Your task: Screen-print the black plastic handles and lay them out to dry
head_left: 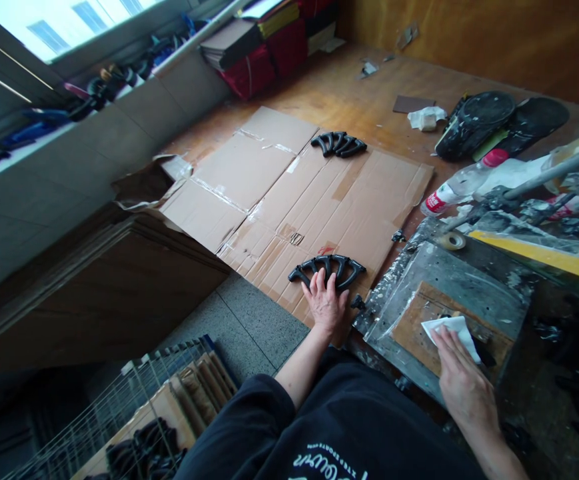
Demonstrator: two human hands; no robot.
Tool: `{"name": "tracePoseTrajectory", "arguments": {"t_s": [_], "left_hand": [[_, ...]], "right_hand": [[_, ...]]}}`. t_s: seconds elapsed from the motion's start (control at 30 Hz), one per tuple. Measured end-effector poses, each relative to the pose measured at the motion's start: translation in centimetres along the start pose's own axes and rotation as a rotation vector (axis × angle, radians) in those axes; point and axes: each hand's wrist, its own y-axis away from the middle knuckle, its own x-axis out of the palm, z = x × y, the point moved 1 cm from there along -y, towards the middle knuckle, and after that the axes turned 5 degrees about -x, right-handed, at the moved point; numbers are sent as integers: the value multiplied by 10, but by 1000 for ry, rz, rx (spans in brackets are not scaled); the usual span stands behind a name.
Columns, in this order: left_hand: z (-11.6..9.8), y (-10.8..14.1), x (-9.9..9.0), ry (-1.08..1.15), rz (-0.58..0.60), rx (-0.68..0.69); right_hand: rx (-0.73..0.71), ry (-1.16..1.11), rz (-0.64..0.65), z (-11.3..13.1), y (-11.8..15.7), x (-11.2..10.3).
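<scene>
My left hand (325,305) reaches over the near edge of a flattened cardboard sheet (369,200), fingers stretched out. Its fingertips touch a fan-shaped row of curved black handle-like pieces (339,261). Another cluster of such black pieces (338,143) lies at the sheet's far edge. On the right, my right hand (462,377) presses a folded white cloth or tissue (454,328) with its fingers, over a brown board (414,327) on a grey metal plate (439,267). What lies under the white cloth is partly hidden.
A plastic bottle with a red cap (462,183), a tape roll (453,241) and a metal bar (554,177) crowd the right side. Black containers (484,123) stand behind. Stacked cardboard (99,287) and a wire rack (169,380) stand at left. Dark pieces lie at far right.
</scene>
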Motion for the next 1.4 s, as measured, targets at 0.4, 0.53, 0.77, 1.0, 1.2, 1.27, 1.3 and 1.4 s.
{"name": "tracePoseTrajectory", "arguments": {"t_s": [0.4, 0.53, 0.77, 1.0, 1.2, 1.27, 1.3, 1.4], "left_hand": [[17, -19, 2, -37, 33, 83], [24, -51, 3, -19, 47, 206], [19, -104, 4, -52, 72, 310], [21, -90, 2, -125, 26, 326], [8, -82, 9, -145, -3, 254], [5, -84, 13, -161, -15, 213], [4, -85, 15, -170, -18, 199], [6, -90, 17, -178, -11, 194]], "right_hand": [[7, 21, -22, 3, -1, 0], [39, 14, -40, 6, -4, -2], [121, -73, -50, 7, -12, -14], [329, -235, -109, -9, -9, -62], [571, -400, -156, -38, 22, -84], [621, -501, -117, -45, 31, -81], [652, -562, -97, -47, 33, -78], [787, -788, -96, -46, 27, -67]]}}
